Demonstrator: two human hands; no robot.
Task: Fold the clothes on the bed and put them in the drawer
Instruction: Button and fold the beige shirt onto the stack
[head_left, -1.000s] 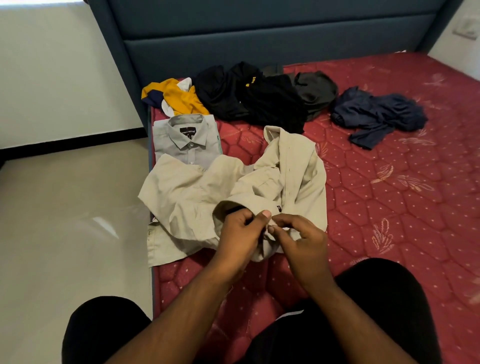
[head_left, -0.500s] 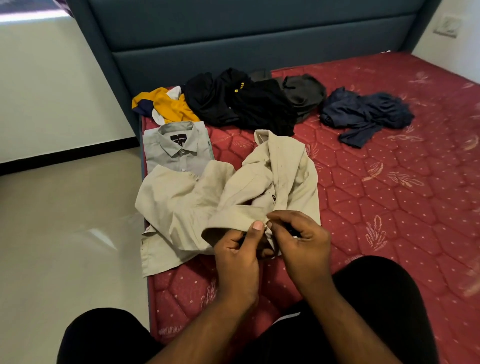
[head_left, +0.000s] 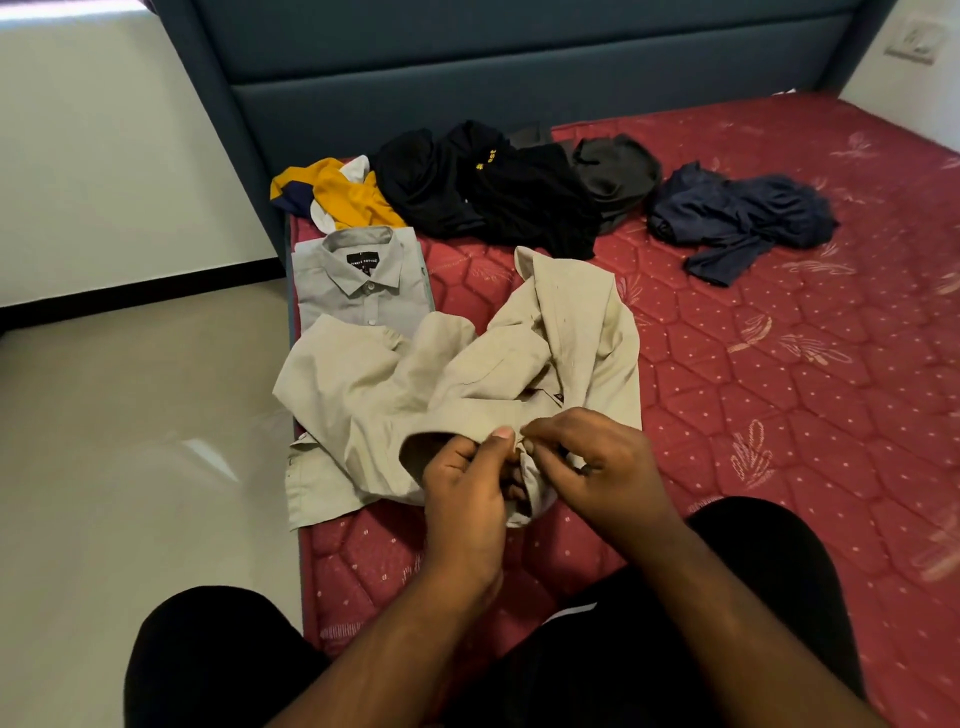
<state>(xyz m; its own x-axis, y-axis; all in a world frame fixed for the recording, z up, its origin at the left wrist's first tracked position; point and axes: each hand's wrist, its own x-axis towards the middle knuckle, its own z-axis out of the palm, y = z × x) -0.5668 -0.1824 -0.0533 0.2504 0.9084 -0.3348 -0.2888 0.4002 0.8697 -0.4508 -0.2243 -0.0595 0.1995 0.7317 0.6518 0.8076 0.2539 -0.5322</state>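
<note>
Near the left edge of the red mattress (head_left: 779, 364) we see the beige shirt (head_left: 374, 395) lying crumpled, one corner hanging a little over that edge, and just behind it the folded grey shirt (head_left: 363, 280) lies flat with its collar up. Our left hand (head_left: 467, 488) and right hand (head_left: 597, 462) both pinch the collar part of the beige shirt, perhaps at a button, though this is too small to tell. Toward the headboard (head_left: 467, 78) lie a yellow garment (head_left: 343, 195), a black pile (head_left: 498, 187) and, further right, a navy garment (head_left: 737, 213).
</note>
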